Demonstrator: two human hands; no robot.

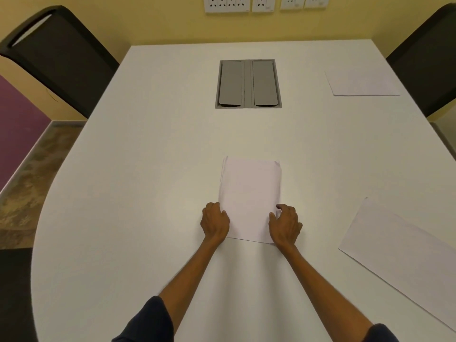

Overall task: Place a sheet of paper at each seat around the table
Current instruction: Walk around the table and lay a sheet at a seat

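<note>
A small stack of white paper sheets (250, 193) lies in the middle of the white table (138, 183), lengthwise away from me. My left hand (214, 222) curls against the stack's near left edge, and my right hand (285, 224) grips its near right edge, thumb on top. A single sheet (361, 82) lies flat at the far right, in front of the right chair (429, 58). Another sheet (404, 253) lies at the near right, running off the frame.
A dark chair (56, 55) stands at the far left of the table. A grey cable hatch (248, 83) with two shut flaps is set into the table's middle. Wall sockets (264, 3) line the yellow wall beyond. Floor shows at left.
</note>
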